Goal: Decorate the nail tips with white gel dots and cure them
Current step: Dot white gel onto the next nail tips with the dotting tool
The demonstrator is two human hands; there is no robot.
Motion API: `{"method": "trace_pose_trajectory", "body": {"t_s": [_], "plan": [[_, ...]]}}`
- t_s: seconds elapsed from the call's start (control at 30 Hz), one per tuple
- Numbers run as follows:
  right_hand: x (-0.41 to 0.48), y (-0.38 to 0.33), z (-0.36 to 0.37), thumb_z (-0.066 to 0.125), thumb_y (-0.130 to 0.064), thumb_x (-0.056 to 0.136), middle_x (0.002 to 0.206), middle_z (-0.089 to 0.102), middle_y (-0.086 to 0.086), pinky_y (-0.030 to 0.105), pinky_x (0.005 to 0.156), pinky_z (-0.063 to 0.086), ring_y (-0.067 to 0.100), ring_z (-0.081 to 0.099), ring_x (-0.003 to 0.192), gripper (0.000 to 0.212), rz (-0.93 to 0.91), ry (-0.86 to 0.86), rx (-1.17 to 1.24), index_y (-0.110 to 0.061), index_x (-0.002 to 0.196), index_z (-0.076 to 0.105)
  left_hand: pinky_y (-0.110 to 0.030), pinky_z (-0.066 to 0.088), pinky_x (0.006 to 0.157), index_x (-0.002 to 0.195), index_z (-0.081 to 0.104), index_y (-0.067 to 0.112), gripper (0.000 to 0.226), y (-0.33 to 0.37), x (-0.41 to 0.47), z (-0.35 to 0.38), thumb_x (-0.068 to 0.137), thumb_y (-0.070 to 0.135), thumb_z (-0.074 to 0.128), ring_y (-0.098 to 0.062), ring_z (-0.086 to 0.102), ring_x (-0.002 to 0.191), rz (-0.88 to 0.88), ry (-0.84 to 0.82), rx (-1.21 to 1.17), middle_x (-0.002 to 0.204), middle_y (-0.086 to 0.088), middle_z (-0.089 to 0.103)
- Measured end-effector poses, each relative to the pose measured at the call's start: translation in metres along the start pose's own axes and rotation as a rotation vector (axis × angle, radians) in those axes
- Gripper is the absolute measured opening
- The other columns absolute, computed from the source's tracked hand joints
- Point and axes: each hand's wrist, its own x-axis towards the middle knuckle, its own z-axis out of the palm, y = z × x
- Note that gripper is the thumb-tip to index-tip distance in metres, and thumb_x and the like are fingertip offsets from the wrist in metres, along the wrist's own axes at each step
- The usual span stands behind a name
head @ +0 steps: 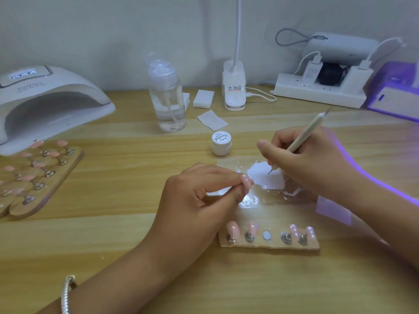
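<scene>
Head view, looking down over the wooden table point(113, 234). The left hand point(192, 200) is at centre, thumb and forefinger pinching a pink nail tip point(247, 183) with white dots showing along its edge. Just to its right, the right hand point(317, 164) grips a white dotting pen point(303, 137) pencil-style, fingers curled round the shaft. The metal point is down in a puddle of white gel point(266, 176) spread on a clear palette sheet point(278, 200).

Just behind the puddle sits a small gel jar point(221, 143), lid on. Nearest the camera, a wooden holder strip point(269, 245) carries four more pink tips on metal stands. Two plain ones point(232, 228) stand at the left and two dotted ones point(294, 231) at the right, with a bare magnet disc point(266, 235) between them.

Far left, a bigger display board point(45, 177) loaded with pink tips lies just in front of a white curing lamp point(45, 100). Along the back are a clear pump bottle point(167, 98), white wipes point(203, 98), a desk lamp base point(234, 87) and a power strip point(317, 91). At the far right a second lamp point(394, 96) glows violet. A pearly bracelet point(66, 295) circles the left wrist.
</scene>
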Motion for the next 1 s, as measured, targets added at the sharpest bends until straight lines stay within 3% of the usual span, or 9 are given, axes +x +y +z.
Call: {"method": "trace_pose_trajectory", "body": {"t_s": [0.1,0.2,0.27,0.4,0.5,0.6,0.77,1.0], "plan": [[-0.001,0.001,0.001,0.068,-0.031,0.09,0.05,0.055,0.003,0.032,0.043,0.049,0.015,0.053,0.041,0.04,0.001,-0.033,-0.04,-0.007,0.059,0.059,-0.039,0.057,0.061,0.088,0.08,0.029,0.011,-0.001,0.0,0.0,0.09,0.028,0.069,-0.014,0.066,0.077,-0.008,-0.003,-0.001,0.09,0.019,0.073],[-0.001,0.0,0.002,0.067,-0.03,0.089,0.05,0.054,0.004,0.038,0.045,0.052,0.016,0.053,0.042,0.039,-0.002,-0.05,-0.047,-0.006,0.059,0.058,-0.04,0.057,0.061,0.089,0.079,0.028,0.011,0.0,0.0,0.0,0.09,0.029,0.068,-0.008,0.065,0.07,-0.015,-0.013,-0.013,0.089,0.019,0.072],[-0.001,0.0,0.001,0.067,-0.027,0.09,0.049,0.051,0.005,0.035,0.043,0.051,0.011,0.048,0.041,0.039,-0.011,-0.016,-0.017,-0.003,0.061,0.058,-0.034,0.056,0.064,0.087,0.08,0.028,0.012,0.0,0.001,0.0,0.09,0.029,0.069,-0.011,0.066,0.077,0.01,-0.007,0.019,0.089,0.019,0.073],[0.0,-0.007,-0.003,0.067,-0.026,0.091,0.042,0.045,-0.007,0.011,0.043,0.033,0.004,0.04,0.04,0.04,-0.073,0.094,0.065,-0.002,0.06,0.058,-0.03,0.055,0.066,0.087,0.08,0.027,0.01,0.0,0.0,0.0,0.089,0.026,0.071,-0.012,0.066,0.08,0.004,-0.003,0.003,0.088,0.019,0.073],[-0.004,-0.016,-0.005,0.069,-0.028,0.092,0.045,0.049,0.001,0.019,0.046,0.038,0.009,0.043,0.042,0.041,-0.122,0.11,0.217,-0.008,0.059,0.056,-0.022,0.051,0.069,0.086,0.08,0.025,0.009,0.001,0.001,0.0,0.088,0.026,0.071,-0.014,0.067,0.085,0.033,0.004,0.039,0.087,0.019,0.074],[-0.011,-0.026,-0.003,0.068,-0.028,0.091,0.047,0.048,0.004,0.019,0.044,0.038,0.013,0.044,0.042,0.039,-0.176,0.102,0.345,-0.01,0.059,0.053,-0.013,0.048,0.067,0.086,0.08,0.024,0.008,0.002,0.001,0.0,0.088,0.022,0.072,-0.016,0.067,0.086,0.039,0.001,0.007,0.087,0.018,0.074],[-0.022,-0.036,0.0,0.065,-0.026,0.093,0.045,0.049,0.002,0.021,0.044,0.038,0.012,0.045,0.039,0.04,-0.246,0.085,0.407,-0.009,0.059,0.052,-0.018,0.048,0.076,0.089,0.081,0.024,0.008,0.002,0.001,-0.001,0.088,0.021,0.073,-0.013,0.068,0.09,0.045,-0.009,0.023,0.089,0.019,0.075],[-0.03,-0.042,0.007,0.064,-0.024,0.091,0.047,0.06,0.004,0.013,0.047,0.042,0.009,0.057,0.041,0.035,-0.231,-0.028,0.498,-0.013,0.059,0.054,-0.016,0.05,0.068,0.09,0.081,0.019,0.01,0.005,0.001,-0.002,0.09,0.02,0.07,-0.021,0.065,0.09,0.066,-0.041,0.001,0.089,0.014,0.075]]}}
